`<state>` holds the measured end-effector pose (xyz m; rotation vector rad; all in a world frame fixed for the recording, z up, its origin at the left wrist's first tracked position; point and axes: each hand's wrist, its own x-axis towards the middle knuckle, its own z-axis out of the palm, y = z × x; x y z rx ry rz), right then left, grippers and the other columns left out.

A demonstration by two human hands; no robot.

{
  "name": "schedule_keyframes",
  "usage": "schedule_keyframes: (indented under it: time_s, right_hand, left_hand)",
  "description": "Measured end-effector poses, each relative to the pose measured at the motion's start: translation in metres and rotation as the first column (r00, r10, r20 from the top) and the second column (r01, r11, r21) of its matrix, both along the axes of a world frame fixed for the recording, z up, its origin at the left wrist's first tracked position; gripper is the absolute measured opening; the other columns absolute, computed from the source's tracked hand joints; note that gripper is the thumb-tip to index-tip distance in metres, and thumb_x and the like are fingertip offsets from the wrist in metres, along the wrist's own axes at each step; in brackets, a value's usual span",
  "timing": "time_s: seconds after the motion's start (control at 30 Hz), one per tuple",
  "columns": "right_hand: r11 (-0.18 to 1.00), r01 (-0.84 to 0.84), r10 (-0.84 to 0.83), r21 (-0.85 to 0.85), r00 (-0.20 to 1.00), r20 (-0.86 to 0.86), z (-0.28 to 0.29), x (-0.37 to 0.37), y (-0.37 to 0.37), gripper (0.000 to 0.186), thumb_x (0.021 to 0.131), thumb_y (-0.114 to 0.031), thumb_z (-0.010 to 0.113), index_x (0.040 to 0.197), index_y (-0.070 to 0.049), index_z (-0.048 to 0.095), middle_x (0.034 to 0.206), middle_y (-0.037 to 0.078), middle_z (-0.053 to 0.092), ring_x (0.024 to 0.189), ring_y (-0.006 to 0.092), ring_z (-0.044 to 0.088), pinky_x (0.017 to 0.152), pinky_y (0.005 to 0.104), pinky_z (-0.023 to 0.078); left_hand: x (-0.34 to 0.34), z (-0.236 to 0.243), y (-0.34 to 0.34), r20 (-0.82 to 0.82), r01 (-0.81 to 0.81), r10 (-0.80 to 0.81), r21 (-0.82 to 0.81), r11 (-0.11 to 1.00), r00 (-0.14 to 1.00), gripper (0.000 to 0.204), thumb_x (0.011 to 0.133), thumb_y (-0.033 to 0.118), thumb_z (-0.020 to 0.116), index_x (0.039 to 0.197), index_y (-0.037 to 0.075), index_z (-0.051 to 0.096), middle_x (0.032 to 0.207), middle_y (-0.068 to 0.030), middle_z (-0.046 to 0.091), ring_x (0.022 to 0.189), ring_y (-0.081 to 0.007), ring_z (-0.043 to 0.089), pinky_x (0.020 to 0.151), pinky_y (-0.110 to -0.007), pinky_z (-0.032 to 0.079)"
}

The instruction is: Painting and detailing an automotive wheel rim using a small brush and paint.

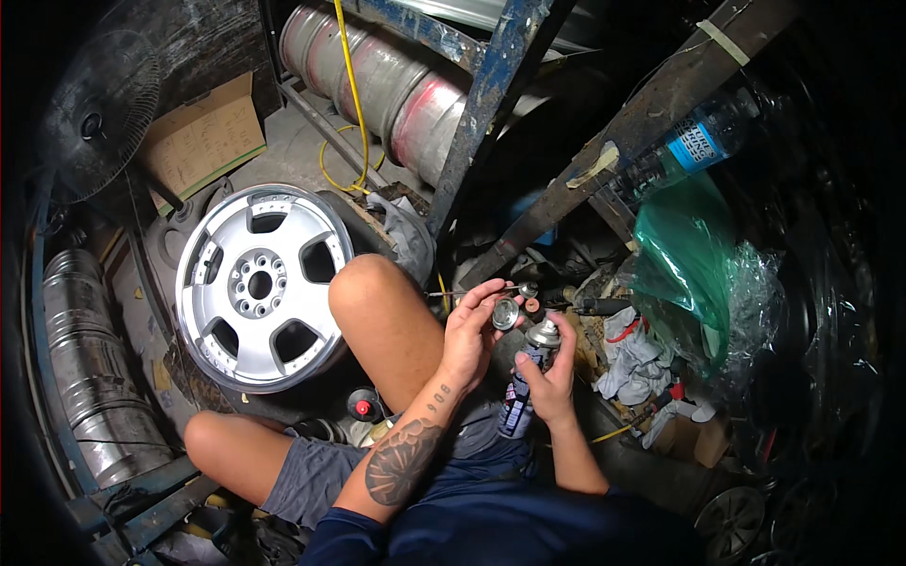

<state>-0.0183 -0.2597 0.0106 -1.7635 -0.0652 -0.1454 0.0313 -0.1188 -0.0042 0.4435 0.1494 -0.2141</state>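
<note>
My left hand [469,330] is closed around a small round clear cup or cap [506,314], and a thin dark rod [477,291] runs across its fingers. Just right of it, my right hand [550,375] grips an upright spray can [515,406] with a silver top, thumb on its side and index finger beside the nozzle. To the left of my knee lies a silver alloy wheel [255,347], face up, with cut-out windows and a ring of bolt holes. A dark can with a red nozzle [363,407] stands between my legs.
Around me are a fan [92,124], a cardboard piece [212,132], metal drums [377,90], a yellow cord [351,75] and rusty frame beams [604,156]. At right are a plastic bottle [694,146], a green plastic bag [684,245] and rags [634,363].
</note>
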Motion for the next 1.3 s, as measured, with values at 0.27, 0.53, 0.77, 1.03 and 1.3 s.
schedule_keyframes:
  time_s: [0.27, 0.53, 0.77, 1.03, 1.3]
  right_hand:
    - [0.836, 0.013, 0.086, -0.549, 0.984, 0.155, 0.015, 0.008, 0.000, 0.062, 0.076, -0.008, 0.070, 0.132, -0.002, 0.043, 0.120, 0.024, 0.058, 0.107, 0.0383, 0.060, 0.093, 0.0425, 0.046]
    - [0.728, 0.050, 0.052, -0.683, 0.990, 0.128, 0.016, 0.008, 0.009, 0.057, 0.074, -0.008, 0.073, 0.125, -0.005, 0.048, 0.110, 0.021, 0.056, 0.102, 0.0420, 0.057, 0.086, 0.0462, 0.047]
    - [0.693, 0.050, 0.030, -0.719, 0.995, 0.098, 0.023, 0.010, 0.014, 0.056, 0.073, -0.007, 0.072, 0.124, -0.006, 0.049, 0.108, 0.022, 0.056, 0.100, 0.0428, 0.057, 0.084, 0.0474, 0.048]
    - [0.665, 0.043, -0.002, -0.745, 0.998, 0.056, 0.029, 0.011, 0.016, 0.055, 0.073, -0.009, 0.070, 0.124, -0.011, 0.050, 0.111, 0.021, 0.056, 0.099, 0.0436, 0.059, 0.081, 0.0492, 0.050]
    - [0.696, 0.011, 0.035, -0.718, 0.998, 0.050, 0.034, 0.009, 0.013, 0.055, 0.073, -0.009, 0.073, 0.123, -0.007, 0.050, 0.110, 0.021, 0.059, 0.101, 0.0420, 0.059, 0.085, 0.0464, 0.049]
  left_hand:
    - [0.009, -0.016, -0.017, 0.064, 0.057, -0.074, 0.236, 0.970, 0.995, 0.034, 0.100, 0.007, 0.040, 0.131, -0.001, 0.050, 0.110, -0.0123, 0.066, 0.104, -0.0158, 0.062, 0.091, -0.027, 0.049]
    - [0.007, -0.020, -0.025, 0.084, 0.023, -0.051, 0.306, 0.952, 0.995, 0.035, 0.099, 0.005, 0.038, 0.131, -0.003, 0.050, 0.111, -0.0124, 0.065, 0.103, -0.0146, 0.060, 0.093, -0.026, 0.047]
    - [0.006, -0.024, -0.025, 0.099, 0.025, -0.064, 0.358, 0.933, 0.993, 0.035, 0.099, 0.005, 0.037, 0.131, -0.002, 0.052, 0.113, -0.0124, 0.065, 0.104, -0.0148, 0.060, 0.094, -0.026, 0.046]
    - [0.006, -0.019, -0.025, 0.080, 0.004, -0.033, 0.339, 0.941, 0.996, 0.036, 0.098, 0.003, 0.035, 0.130, -0.003, 0.052, 0.111, -0.0132, 0.065, 0.105, -0.0162, 0.061, 0.095, -0.027, 0.046]
    - [0.005, -0.017, -0.023, 0.086, 0.003, -0.029, 0.291, 0.957, 0.996, 0.037, 0.097, 0.001, 0.035, 0.130, -0.003, 0.052, 0.109, -0.0115, 0.064, 0.104, -0.0155, 0.060, 0.094, -0.027, 0.046]
